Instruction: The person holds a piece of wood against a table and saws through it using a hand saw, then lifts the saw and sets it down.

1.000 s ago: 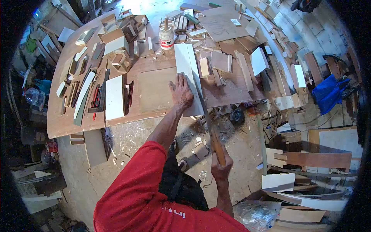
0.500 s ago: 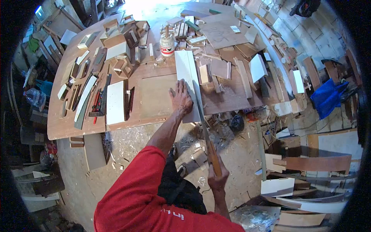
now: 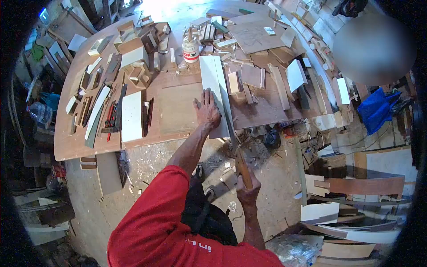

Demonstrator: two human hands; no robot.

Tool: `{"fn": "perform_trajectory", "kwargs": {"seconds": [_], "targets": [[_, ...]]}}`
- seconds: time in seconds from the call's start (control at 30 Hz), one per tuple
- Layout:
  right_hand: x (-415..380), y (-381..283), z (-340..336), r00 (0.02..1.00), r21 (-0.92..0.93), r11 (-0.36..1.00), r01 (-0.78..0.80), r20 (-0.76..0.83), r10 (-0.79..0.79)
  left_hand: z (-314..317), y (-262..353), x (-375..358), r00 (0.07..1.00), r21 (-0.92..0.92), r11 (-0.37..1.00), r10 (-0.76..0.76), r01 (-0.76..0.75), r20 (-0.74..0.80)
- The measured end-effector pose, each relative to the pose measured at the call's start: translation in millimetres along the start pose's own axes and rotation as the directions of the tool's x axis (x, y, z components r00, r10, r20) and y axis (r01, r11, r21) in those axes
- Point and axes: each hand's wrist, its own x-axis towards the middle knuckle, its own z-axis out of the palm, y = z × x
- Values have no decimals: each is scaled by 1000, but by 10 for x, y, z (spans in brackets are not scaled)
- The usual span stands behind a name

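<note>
A long white board (image 3: 210,69) lies lengthwise on the wooden table, its near end jutting slightly past the front edge. My left hand (image 3: 207,111) presses flat on it, fingers spread and pointing away from me. Below the table edge, my right hand (image 3: 247,191) is wrapped round the wooden handle of a handsaw (image 3: 242,167). The saw's narrow blade runs up along the right part of the board's near end; where its teeth meet the board is too small to make out.
A glue jar (image 3: 191,50) stands beyond the board. Wood offcuts (image 3: 253,76) crowd the right side, and a hammer (image 3: 116,119) lies left near a white panel (image 3: 132,116). Curved boards (image 3: 364,189) are stacked at lower right. A blurred oval hides the upper right.
My right hand and the saw have moved a little forward, toward the table. My left hand stays on the board. The blurred oval has appeared at upper right.
</note>
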Motion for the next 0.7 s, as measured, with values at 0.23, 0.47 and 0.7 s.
{"fn": "perform_trajectory", "kwargs": {"seconds": [0.23,0.47,0.7], "targets": [[-146,47,-90,976,72,976,207,-76,-202,62,-9,11,998,51,999,11,-8,-69],[-344,149,-124,947,1,958,286,-152,-283,-132,6,-86,997,5,1000,-13,13,76],[-209,136,-49,923,19,936,352,-171,-344,-100,37,24,999,20,1000,-15,16,-30]]}}
